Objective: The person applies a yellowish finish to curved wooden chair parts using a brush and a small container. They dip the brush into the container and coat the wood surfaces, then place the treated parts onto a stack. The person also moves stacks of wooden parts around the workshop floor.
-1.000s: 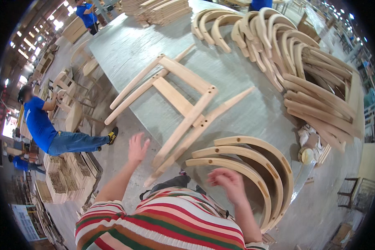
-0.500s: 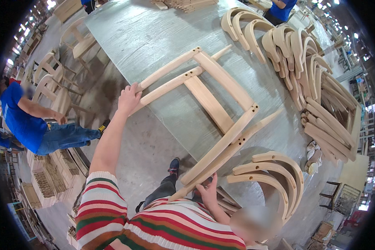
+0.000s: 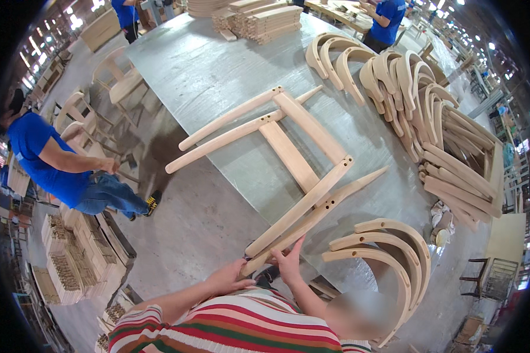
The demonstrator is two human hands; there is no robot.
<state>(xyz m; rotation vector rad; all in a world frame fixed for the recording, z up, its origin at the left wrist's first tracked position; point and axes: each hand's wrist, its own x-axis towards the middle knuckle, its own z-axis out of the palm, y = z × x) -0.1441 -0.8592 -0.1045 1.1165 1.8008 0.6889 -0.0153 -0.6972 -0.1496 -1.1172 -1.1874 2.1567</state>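
Observation:
A pale wooden chair frame (image 3: 288, 154) lies partly on the metal-topped table, its legs jutting past the near left edge. Short crosspieces join its legs, and dark holes dot the joints. My left hand (image 3: 232, 277) grips the end of the nearest leg, close to my body. A little farther up that same leg, my right hand (image 3: 288, 262) is closed on it, with the thumb on the near side; some fingers are hidden beneath the wood. The two far leg ends hang free over the floor.
Three curved wooden pieces (image 3: 388, 247) rest at the right, near my right arm. Farther back are more curved pieces (image 3: 406, 79) and a heap of straight parts (image 3: 459, 176). Stacked slats (image 3: 259, 22) stand on the table's far end. A person in blue (image 3: 53, 159) stands left, near chairs.
My left hand has let go of the far legs and come back to the nearest leg's end. My right hand stays on that leg. The person at left has moved slightly.

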